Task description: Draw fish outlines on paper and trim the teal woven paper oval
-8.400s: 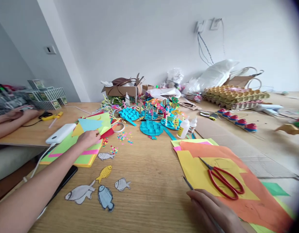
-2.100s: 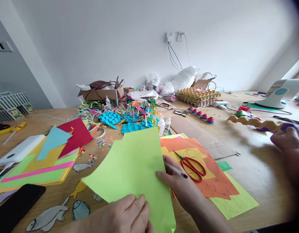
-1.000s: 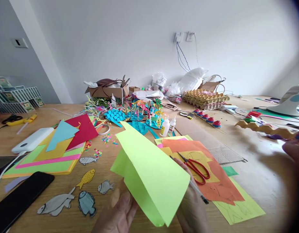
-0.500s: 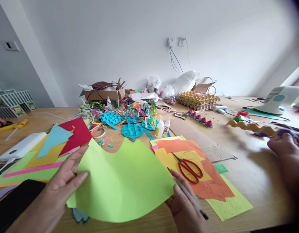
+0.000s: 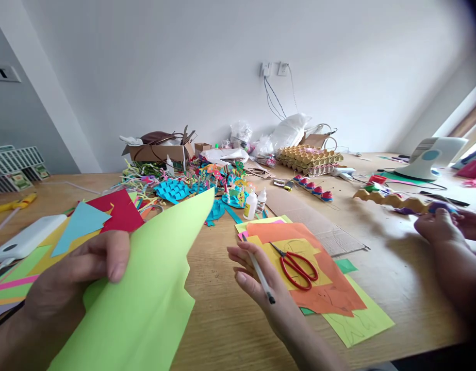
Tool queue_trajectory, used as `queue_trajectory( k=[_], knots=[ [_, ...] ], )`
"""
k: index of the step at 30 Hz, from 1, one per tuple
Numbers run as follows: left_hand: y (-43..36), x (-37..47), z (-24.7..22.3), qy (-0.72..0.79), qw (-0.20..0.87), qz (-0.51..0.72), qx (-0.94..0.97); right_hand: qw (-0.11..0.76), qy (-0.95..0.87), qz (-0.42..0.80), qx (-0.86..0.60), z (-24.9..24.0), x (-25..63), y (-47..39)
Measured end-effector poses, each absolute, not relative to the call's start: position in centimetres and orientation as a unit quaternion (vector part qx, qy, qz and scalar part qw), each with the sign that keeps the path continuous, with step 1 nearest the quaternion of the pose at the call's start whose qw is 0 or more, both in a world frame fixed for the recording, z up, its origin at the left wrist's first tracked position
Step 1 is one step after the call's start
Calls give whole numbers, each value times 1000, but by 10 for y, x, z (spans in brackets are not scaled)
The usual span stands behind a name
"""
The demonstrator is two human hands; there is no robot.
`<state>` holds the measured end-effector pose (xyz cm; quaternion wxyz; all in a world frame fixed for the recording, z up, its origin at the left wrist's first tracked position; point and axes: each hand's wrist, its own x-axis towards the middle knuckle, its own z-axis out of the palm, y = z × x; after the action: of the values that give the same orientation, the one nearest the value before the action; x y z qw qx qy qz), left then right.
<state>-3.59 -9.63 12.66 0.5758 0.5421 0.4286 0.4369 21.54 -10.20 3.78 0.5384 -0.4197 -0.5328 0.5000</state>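
I see a big wooden table (image 5: 218,330) in front of the wall. The green sheet (image 5: 145,288) is tilted up over the table's near left part. It bends and has a notched edge, so a hard pull could rip it there. I can't see what is under it; if it swings low, it could knock into whatever is there. The orange paper (image 5: 326,299) lies flat on the right. The left hand (image 5: 73,273) pinches the green sheet, thumb on top, and too much squeeze could crease it. The right hand (image 5: 278,293) is off the sheet, its fingers stretched out, with only a light grip on the pen (image 5: 258,270). The red scissors (image 5: 289,256) lie near that hand, so 1 quick reach could bump them. The thin pen could slip out, or its tip could leave a stray mark.
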Motion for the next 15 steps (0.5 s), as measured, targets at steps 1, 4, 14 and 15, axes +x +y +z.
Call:
queue_trajectory(
  k=[1, 4, 14, 15],
  knots=[
    [-92, -33, 130, 363, 639, 429, 525, 532, -545, 509, -401, 42, 212, -98],
    [-80, -18, 137, 236, 684, 462, 512, 516, -567, 549, -332, 53, 202, -90],
    [-33, 6, 168, 228, 653, 416, 590, 550, -386, 568, -476, 42, 238, -106],
    [-23, 4, 167, 225, 655, 387, 608, 557, -354, 549, -512, 41, 248, -110]
  ],
)
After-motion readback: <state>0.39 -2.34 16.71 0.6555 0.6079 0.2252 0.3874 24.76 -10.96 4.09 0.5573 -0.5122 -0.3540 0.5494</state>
